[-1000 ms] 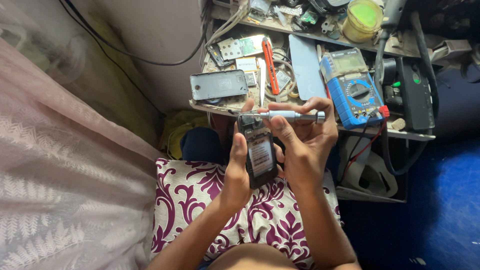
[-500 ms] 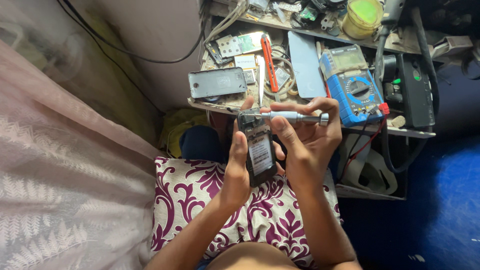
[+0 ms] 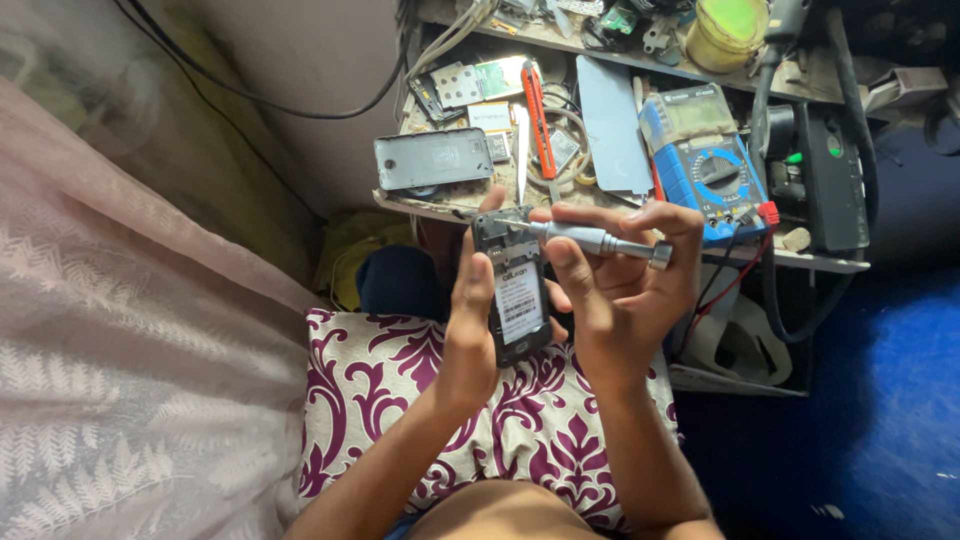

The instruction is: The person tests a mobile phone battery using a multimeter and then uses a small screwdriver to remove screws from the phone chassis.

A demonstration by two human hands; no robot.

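A phone-repair workbench: multimeter [image 3: 706,160], circuit boards [image 3: 480,82], screwdriver [image 3: 590,238], cables.

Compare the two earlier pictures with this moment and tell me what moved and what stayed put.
Hardly anything moved. The right hand keeps the metal screwdriver lying across, its tip at the top edge of the open phone; hands and phone look a touch lower in the picture, perhaps only from the camera shifting. The left hand still grips the phone. The back cover, orange-handled tool and blue multimeter lie where they were.
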